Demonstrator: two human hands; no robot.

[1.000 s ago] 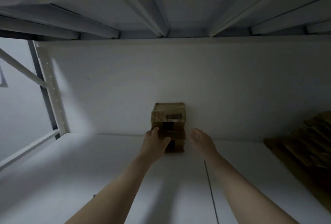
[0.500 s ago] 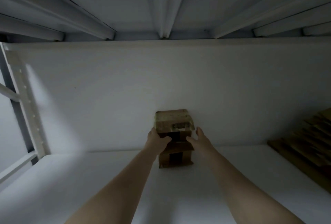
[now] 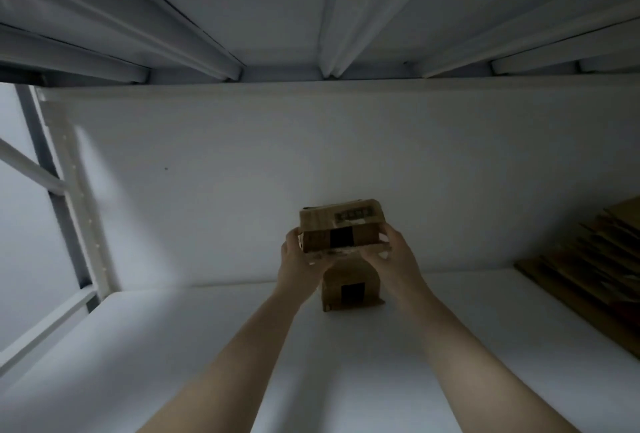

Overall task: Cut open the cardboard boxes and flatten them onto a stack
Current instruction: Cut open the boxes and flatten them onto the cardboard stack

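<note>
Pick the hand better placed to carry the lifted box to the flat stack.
Probably the right hand: it grips the box on the right, nearer the stack. The left hand grips the far side.

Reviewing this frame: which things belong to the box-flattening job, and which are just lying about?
Job: upper box, gripped by left hand and right hand; lower box beneath it; flattened cardboard stack, far right.
Just there: white shelf board; shelf upright, left; ribbed shelf underside overhead.

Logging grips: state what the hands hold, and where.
The left hand and right hand grip the upper box by its left and right sides.
</note>
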